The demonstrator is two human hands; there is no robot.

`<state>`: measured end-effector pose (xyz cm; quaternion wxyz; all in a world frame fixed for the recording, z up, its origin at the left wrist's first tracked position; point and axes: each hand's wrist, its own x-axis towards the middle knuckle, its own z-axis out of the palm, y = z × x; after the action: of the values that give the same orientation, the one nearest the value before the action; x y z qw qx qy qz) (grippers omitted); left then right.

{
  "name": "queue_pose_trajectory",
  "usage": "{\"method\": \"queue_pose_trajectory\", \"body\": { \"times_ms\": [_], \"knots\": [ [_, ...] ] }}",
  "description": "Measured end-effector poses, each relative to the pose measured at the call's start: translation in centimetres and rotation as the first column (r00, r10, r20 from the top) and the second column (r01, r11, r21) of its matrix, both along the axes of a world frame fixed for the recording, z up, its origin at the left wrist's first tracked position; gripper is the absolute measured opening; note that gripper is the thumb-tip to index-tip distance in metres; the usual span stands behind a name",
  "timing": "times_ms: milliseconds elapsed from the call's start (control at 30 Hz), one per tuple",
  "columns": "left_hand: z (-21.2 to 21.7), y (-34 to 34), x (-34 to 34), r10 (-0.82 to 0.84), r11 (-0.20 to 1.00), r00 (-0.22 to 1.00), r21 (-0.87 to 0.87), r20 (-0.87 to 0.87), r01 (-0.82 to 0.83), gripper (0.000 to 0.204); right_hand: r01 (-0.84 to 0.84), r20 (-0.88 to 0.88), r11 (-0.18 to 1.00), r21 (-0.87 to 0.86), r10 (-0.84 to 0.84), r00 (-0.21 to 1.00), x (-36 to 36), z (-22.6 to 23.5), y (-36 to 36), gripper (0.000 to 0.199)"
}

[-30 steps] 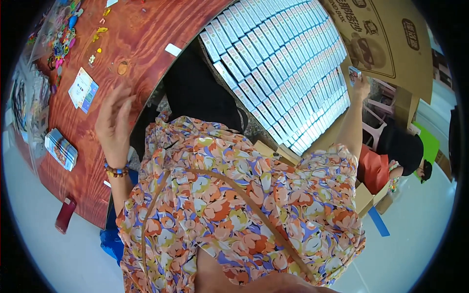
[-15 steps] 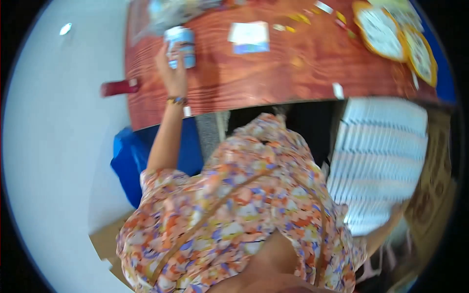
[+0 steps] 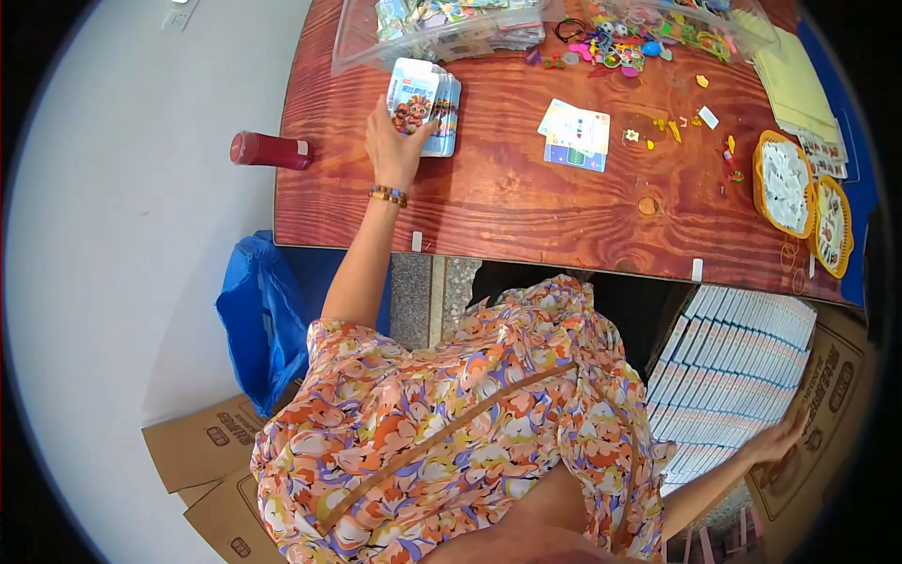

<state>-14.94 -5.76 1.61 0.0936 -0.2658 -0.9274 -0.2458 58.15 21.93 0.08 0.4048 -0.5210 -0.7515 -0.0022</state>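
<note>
The left hand (image 3: 399, 141) reached up onto the table (image 3: 489, 202) and gripped a card pack (image 3: 413, 94), fingers curled over its lower edge. That pack lay on top of a small pile of packs (image 3: 443, 117) near the table's far left part, just in front of a clear bin (image 3: 442, 23) filled with more packets. A beaded bracelet (image 3: 387, 195) circled the wrist.

The right hand (image 3: 775, 437) stretched down and away from the table, below its right front corner, and rested with fingers spread flat against the rows of packs (image 3: 733, 371) stacked on edge in a cardboard box (image 3: 813, 414). It touched them at the box's outer side; it grasped nothing that could be seen.

On the table, right of the pile, lay two loose cards (image 3: 575, 134), one overlapping the other. Further right sat small coloured trinkets (image 3: 620, 47) scattered along the far edge, and two yellow baskets (image 3: 799, 193) stood side by side near the right end, with yellow sheets (image 3: 794, 80) behind them.

Off the table's left edge, a red bottle (image 3: 271, 150) lay on its side on the floor. Below the table's left front corner hung a blue bag (image 3: 258, 320), and flattened cartons (image 3: 211, 451) lay nearer the person, whose flowered dress (image 3: 451, 442) filled the lower middle.
</note>
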Motion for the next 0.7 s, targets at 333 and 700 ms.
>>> {"method": "queue_pose_trajectory", "body": {
  "times_ms": [333, 700],
  "knots": [
    [4.0, 0.1, 13.0, -0.54, 0.841, 0.839, 0.072, 0.07, 0.536, 0.105, -0.872, -0.808, -0.098, -0.48, 0.438, 0.395, -46.6, 6.1, -7.0, 0.044],
    [2.2, 2.1, 14.5, -0.468, 0.878, 0.874, 0.179, 0.127, 0.444, 0.085, -0.816, -0.784, -0.172, -0.551, 0.441, 0.437, -49.4, 4.2, -7.2, 0.036]
  ]
}}
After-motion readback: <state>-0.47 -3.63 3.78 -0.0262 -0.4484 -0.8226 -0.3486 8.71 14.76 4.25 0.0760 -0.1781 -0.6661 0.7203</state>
